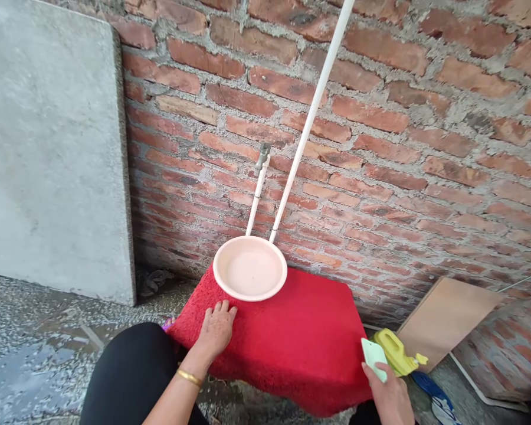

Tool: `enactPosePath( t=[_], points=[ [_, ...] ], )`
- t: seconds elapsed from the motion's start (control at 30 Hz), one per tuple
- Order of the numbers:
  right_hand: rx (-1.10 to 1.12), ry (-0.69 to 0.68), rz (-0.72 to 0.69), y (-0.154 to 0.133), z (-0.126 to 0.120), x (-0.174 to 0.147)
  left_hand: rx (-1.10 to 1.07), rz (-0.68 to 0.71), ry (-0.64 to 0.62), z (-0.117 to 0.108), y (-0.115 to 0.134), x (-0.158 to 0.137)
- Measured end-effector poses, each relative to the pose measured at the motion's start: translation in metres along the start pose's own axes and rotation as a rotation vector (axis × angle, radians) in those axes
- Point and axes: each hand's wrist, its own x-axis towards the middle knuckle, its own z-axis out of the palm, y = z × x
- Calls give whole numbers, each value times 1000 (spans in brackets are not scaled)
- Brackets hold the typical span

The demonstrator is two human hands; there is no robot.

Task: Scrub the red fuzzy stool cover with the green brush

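Note:
My left hand (218, 326) rests with fingers spread on a red cloth (292, 336) that covers a low table. Just beyond its fingertips stands a pale pink plastic basin (251, 273), upright near the wall; whether it holds water I cannot tell. Past the cloth's right edge, my right hand (388, 392) is closed on a flat, pale green rectangular piece (374, 358). Its kind is unclear, and my fingers cover its lower end. A yellow jug (393, 348) with a handle is right behind that piece.
Behind the basin, a tap (262, 156) tops a short white pipe, beside a long slanting pipe (312, 115) on the brick wall (402, 171). A concrete slab (55, 147) leans at left over wet ground (30, 366). At right are a brown board (449, 319) and blue slippers (431, 386).

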Motion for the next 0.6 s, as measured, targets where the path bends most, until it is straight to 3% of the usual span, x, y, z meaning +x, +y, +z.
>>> enactPosePath(
  t=[0.1, 0.2, 0.3, 0.37, 0.47, 0.6],
  points=[
    [125, -86, -107, -54, 8, -25, 5, -4, -8, -1, 1, 0],
    [252, -235, -348, -132, 19, -66, 5, -7, -14, -1, 0, 0],
    [242, -345, -610, -200, 26, -110, 0, -6, -18, -1, -2, 0],
    [190, -386, -725, -230, 30, -132, -3, -3, -20, -1, -4, 0],
    [124, -399, -786, -247, 35, -141, -5, 2, -23, 0, -6, -1],
    [47, -324, -684, -219, 38, -107, 10, 7, -28, 0, -6, -1]
  ],
)
